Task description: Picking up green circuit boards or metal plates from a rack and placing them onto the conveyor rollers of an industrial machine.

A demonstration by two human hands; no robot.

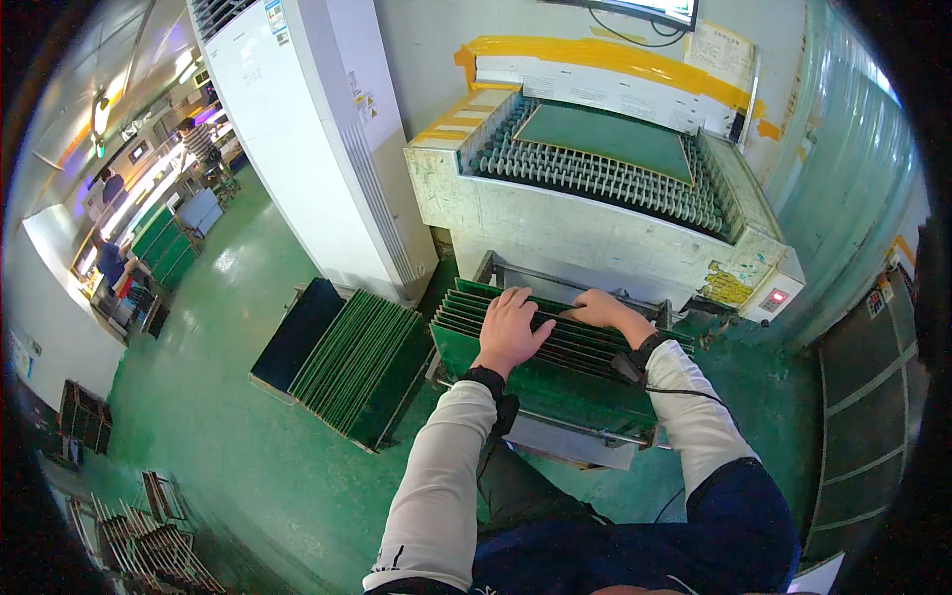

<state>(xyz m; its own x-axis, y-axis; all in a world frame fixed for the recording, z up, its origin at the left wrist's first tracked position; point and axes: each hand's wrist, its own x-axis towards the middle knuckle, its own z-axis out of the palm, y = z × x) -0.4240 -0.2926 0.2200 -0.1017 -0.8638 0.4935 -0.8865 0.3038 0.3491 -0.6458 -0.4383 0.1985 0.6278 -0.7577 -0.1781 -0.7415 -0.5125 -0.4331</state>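
Green factory floor (238, 436), grey roller machine (595, 188) behind, left hand (511, 332) spread flat on upright green boards (555, 357) in a rack, right hand (598, 307) gripping board tops.

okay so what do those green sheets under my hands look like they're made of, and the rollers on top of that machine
The green boards under your left hand and right hand look like thin rigid laminate with a glossy green coating, likely circuit panels: they stand on edge in a rack without bending. The rollers look like matte grey-green plastic discs on rods, though this is hard to confirm.
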